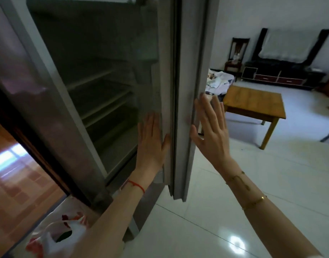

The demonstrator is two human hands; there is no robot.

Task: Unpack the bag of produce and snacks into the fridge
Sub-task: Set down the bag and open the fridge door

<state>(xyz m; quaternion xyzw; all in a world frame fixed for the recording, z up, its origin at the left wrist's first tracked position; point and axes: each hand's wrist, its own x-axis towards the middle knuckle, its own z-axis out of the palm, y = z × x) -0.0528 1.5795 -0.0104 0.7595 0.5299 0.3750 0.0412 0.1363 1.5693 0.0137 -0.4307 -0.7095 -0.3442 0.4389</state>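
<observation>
A tall grey fridge [53, 101] with a glass-fronted door [96, 75] fills the left and middle of the view; bare wire shelves show through the glass. My left hand [152, 142] lies flat, fingers apart, on the door's right frame. My right hand [210, 127] is spread open against the grey edge [189, 90] at the fridge's right side, thumb touching it. Neither hand holds anything. A white plastic bag [57, 233] with red print and something dark green inside sits on the floor at the bottom left, partly hidden by my left forearm.
A wooden low table [253, 101] stands on the glossy white tile floor to the right. Behind it are a dark TV cabinet [277, 75], a chair [236, 54] and a heap of cloth [217, 81]. A doorway to a wood-floored room [14, 168] opens at the left.
</observation>
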